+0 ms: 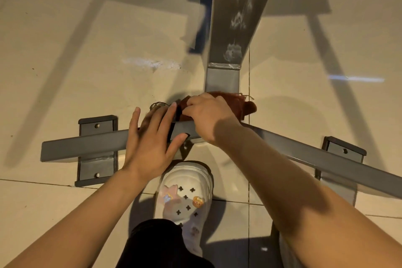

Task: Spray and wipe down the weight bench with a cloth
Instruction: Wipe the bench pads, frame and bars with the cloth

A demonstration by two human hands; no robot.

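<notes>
Two hands on grey steel crossbar (91,143): right hand (210,118) gripping rust-brown cloth (239,104), left hand (152,139) spread flat, empty. Wipe outward, pressing firmly.

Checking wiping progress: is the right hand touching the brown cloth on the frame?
Touching. The head view shows the right hand with fingers curled onto the brown cloth, pressing it against the grey crossbar.

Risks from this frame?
1. The right hand bunches the cloth at the frame joint, so the spray marks up the beam may go unwiped.
2. The left hand lies open across the crossbar and may get wet residue on it.
3. The shoe stands close under the crossbar: trip risk.
</notes>
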